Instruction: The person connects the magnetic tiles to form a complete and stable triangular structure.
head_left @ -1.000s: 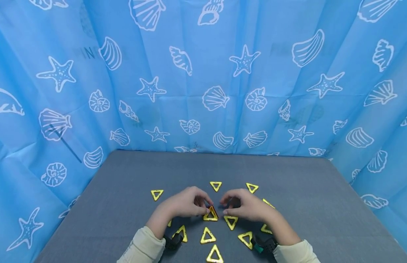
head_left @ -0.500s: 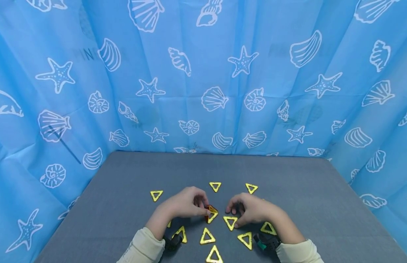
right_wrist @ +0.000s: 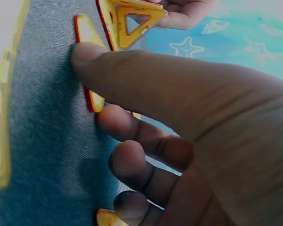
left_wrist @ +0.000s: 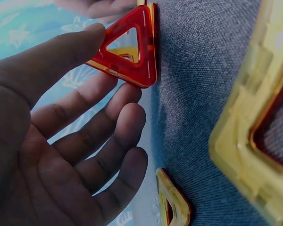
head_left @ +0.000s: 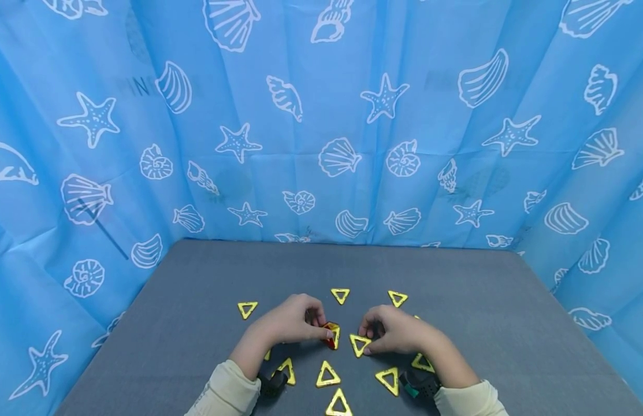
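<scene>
In the head view my left hand (head_left: 295,320) holds a small cluster of joined triangular magnetic tiles (head_left: 331,335), standing on the cloth. The left wrist view shows the thumb against a red triangular face (left_wrist: 145,56), with yellow tile sides behind it; the other fingers are loosely bent below. To the right, my right hand (head_left: 399,330) pinches a single yellow triangular magnetic tile (head_left: 353,342) by its near right part. Up close in the right wrist view, the thumb lies across that tile (right_wrist: 97,100), which stays apart from the joined tiles (right_wrist: 120,28).
Several loose yellow triangular tiles lie around the hands, including one in front (head_left: 328,381), one at the far left (head_left: 241,309) and one behind (head_left: 340,290). A grey cloth-covered table (head_left: 222,266) is enclosed by a blue shell-patterned curtain (head_left: 321,121).
The left hand has turned the joined tiles so another face shows. My right hand moved away from them to the loose tile, took it and shifted it slightly left and away from me.
</scene>
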Tool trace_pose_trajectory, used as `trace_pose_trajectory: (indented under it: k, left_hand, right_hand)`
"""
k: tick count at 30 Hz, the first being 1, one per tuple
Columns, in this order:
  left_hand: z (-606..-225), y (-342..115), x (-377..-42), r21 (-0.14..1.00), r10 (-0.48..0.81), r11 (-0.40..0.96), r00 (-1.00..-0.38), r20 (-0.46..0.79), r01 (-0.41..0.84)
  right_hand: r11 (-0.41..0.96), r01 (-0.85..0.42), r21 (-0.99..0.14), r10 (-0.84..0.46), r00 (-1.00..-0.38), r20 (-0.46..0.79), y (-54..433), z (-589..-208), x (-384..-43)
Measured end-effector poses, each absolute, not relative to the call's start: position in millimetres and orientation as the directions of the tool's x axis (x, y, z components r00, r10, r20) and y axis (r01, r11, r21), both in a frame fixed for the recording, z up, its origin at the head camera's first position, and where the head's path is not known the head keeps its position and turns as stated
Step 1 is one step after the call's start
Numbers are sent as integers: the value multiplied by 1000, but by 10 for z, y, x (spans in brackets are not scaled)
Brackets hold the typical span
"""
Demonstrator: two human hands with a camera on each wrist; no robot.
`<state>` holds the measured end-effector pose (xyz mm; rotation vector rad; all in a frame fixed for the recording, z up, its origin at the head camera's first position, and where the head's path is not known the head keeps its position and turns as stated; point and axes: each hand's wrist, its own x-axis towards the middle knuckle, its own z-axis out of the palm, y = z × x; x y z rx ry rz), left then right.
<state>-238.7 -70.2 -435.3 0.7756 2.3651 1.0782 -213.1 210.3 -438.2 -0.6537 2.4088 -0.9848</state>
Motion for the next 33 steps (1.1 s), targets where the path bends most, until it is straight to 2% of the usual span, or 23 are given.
trace_pose_trajectory:
  k: [10, 33]
  left_hand:
    - [-4382, -690, -2402, 780, 651, 536, -746, -140, 322]
    - [-4387, -652, -2366, 792, 679, 510, -722, -131, 335]
  right_hand:
    - [665, -288, -689, -543, -820, -182, 2043, -4436, -2130]
    - [675, -338, -656, -545, -827, -134, 1984, -4440, -2121]
